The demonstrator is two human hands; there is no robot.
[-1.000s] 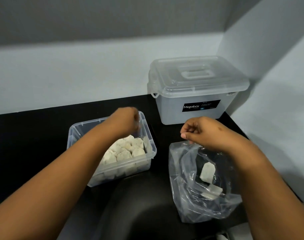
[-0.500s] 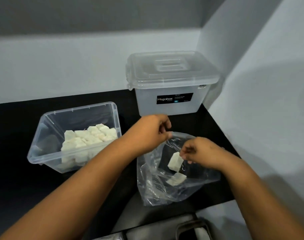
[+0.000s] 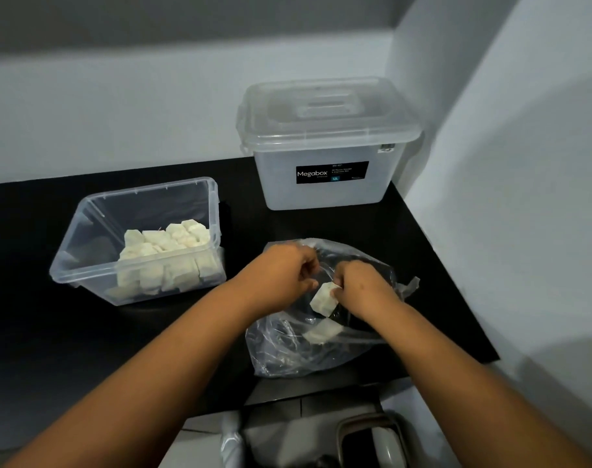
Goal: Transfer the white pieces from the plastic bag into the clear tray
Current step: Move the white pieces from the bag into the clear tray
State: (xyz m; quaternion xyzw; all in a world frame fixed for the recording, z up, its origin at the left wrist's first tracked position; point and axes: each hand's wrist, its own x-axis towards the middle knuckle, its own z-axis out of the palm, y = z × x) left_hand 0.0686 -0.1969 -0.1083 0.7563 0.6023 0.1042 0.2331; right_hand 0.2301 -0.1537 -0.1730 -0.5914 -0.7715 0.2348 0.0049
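Both hands now at bag [image 3: 321, 332] mouth: right hand [image 3: 358, 283] pinches 1 white piece [image 3: 323, 298], left hand [image 3: 284, 275] grips plastic. 1 more piece [image 3: 321, 331] below; tray [image 3: 85, 265] center-left w/ pile; lidded box [image 3: 328, 143] upper center.

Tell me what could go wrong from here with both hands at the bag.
1. The right hand pinches the upper white piece only at a corner; it could slip back into the plastic bag.
2. The left hand grips thin film at the bag's mouth; if it lets go, the mouth may close over the lower piece.
3. The clear tray is off to the left, so a loosely held piece might drop onto the black counter.
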